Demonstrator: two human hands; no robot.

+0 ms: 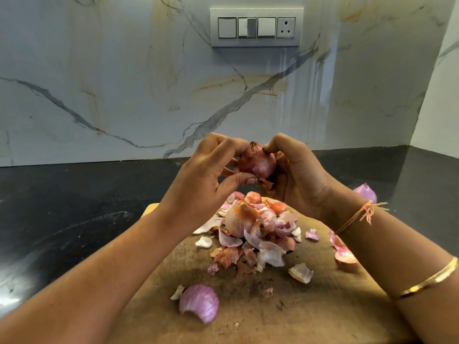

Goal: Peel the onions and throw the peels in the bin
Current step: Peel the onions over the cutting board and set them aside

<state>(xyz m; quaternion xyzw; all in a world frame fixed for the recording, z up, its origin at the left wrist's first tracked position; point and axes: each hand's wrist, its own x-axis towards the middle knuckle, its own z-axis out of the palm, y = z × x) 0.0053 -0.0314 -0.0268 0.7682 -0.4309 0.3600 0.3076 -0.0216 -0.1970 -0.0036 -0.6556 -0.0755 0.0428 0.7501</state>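
Onion [258, 163] is held above the chopping board's [310, 306] far edge, the grip of the right hand [298, 177] curled round it, the left hand [208, 170] pinching loose skin [263, 182], best pulled away in broad strips over the peel pile [258, 242].

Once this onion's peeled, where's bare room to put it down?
The black counter left of the cutting board is bare. On the board, the near stretch between the big purple peel and the right forearm is mostly open. The middle is crowded with the peel pile and another onion.
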